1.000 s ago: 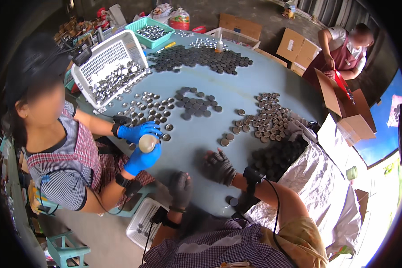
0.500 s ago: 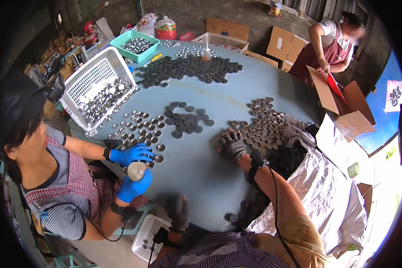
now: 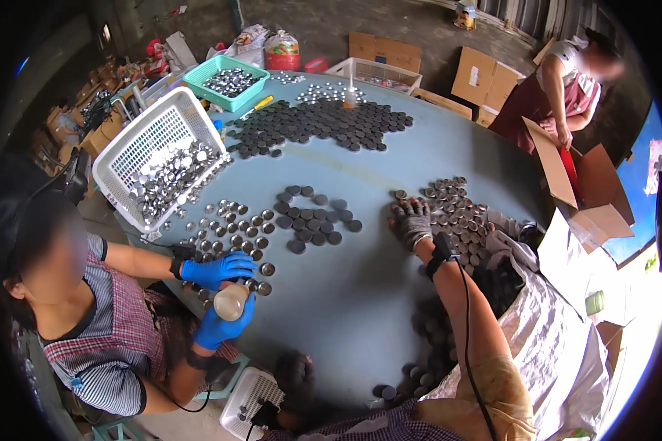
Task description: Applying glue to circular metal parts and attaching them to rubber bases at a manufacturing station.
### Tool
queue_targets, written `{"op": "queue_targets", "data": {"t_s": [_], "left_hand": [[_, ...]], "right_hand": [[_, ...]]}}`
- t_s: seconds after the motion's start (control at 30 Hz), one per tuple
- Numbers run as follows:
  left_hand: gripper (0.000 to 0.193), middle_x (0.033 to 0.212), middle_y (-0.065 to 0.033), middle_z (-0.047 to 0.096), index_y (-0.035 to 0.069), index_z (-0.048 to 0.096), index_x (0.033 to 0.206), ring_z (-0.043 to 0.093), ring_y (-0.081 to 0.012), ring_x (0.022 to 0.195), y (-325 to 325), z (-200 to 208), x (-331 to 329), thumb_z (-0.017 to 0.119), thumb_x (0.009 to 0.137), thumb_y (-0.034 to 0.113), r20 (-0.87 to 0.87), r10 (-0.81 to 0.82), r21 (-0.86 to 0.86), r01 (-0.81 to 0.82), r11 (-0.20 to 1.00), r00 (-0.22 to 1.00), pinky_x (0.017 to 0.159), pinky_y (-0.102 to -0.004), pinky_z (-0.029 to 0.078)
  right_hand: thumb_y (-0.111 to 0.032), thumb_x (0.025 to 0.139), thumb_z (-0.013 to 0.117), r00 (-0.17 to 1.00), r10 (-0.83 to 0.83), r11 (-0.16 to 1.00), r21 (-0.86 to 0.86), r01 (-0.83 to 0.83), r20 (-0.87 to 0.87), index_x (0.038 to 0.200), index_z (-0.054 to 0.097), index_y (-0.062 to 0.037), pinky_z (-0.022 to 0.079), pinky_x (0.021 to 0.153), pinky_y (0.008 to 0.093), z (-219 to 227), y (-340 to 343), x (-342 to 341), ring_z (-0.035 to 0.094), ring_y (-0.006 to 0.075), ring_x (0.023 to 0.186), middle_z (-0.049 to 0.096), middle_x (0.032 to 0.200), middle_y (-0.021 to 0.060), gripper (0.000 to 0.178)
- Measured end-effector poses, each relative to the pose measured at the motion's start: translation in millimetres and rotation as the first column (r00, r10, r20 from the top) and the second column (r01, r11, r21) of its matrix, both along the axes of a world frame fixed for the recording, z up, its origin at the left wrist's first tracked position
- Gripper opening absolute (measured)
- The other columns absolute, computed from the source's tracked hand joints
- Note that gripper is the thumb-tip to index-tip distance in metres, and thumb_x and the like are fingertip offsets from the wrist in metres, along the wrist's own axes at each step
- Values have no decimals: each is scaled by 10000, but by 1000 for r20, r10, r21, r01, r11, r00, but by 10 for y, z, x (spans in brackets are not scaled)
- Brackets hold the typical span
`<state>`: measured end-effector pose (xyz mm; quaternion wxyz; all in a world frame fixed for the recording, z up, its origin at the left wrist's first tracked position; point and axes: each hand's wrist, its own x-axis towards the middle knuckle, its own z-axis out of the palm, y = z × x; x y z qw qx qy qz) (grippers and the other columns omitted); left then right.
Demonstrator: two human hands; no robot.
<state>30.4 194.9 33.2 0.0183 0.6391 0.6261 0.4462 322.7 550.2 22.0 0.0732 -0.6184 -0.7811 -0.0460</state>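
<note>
Holding left hand (image 3: pixel 294 371) low at the near edge of the table (image 3: pixel 331 309), dark glove blurring; not able to tell whether gripping anything. Spotting a few loose dark discs (image 3: pixel 388 392) by that same edge, to the right. Noting a silvery sack (image 3: pixel 559 345) over the right edge, with a dark heap (image 3: pixel 504 283) at its mouth. Stretching right hand (image 3: pixel 410 223) farther out, palm down at the left side of the metal caps (image 3: pixel 459 213), inward from the right edge. Apparently touching caps; spreading fingers slightly, showing nothing pinched but hiding the underside, so not able to tell about a hold. Judging caps as light and stiff, probably thin metal; likely sliding easily on the smooth tabletop, denting sooner than breaking. Suggesting a hold at the rim, thumb and fingertip on opposite sides; expecting bare fingertips to grip better than glove fabric. Seeing a small dark group (image 3: pixel 312 220) around mid-table, then a broad dark spread (image 3: pixel 324 121) toward the far edge.
</note>
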Motion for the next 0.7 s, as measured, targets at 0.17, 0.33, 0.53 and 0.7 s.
{"op": "queue_targets", "data": {"t_s": [0.17, 0.33, 0.53, 0.7], "left_hand": [[84, 755, -132, 574, 39, 550, 745, 565, -309, 719, 8, -49, -1, 584, 706, -27, 43, -3, -81, 7, 997, 999, 683, -398, 463], [60, 759, -137, 564, 35, 556, 737, 549, -315, 708, -9, -93, -45, 612, 743, 57, -8, 9, -123, -10, 992, 1000, 651, -418, 460], [80, 761, -142, 546, 40, 545, 740, 538, -324, 716, 29, -50, -27, 599, 753, 98, 23, -36, -24, 36, 999, 999, 657, -438, 443], [68, 770, -138, 541, 53, 535, 765, 532, -328, 721, -30, -6, -27, 587, 755, 96, -21, 10, -151, -13, 988, 1000, 650, -449, 430]], "right_hand": [[-400, 838, 493, 986, -168, 951, 261, 165, -11, 1258, 522, -155, 173, 1093, 527, -162, 327, 7, 319, 345, 1308, 453, 1338, 124, 487], [-366, 816, 524, 976, 187, 972, 166, -168, -110, 1206, 554, -140, 229, 1083, 488, -304, 366, -256, 381, 303, 1271, 485, 1302, 120, 452], [-317, 837, 542, 968, 135, 979, 178, -98, -213, 1184, 567, -108, 315, 1043, 425, -221, 645, -575, 445, 307, 1213, 536, 1251, 129, 406], [-446, 872, 500, 793, 388, 910, 58, -411, -469, 1159, 608, -139, 274, 1054, 423, -97, 585, -1276, 417, 277, 1253, 544, 1261, 104, 435]]}}
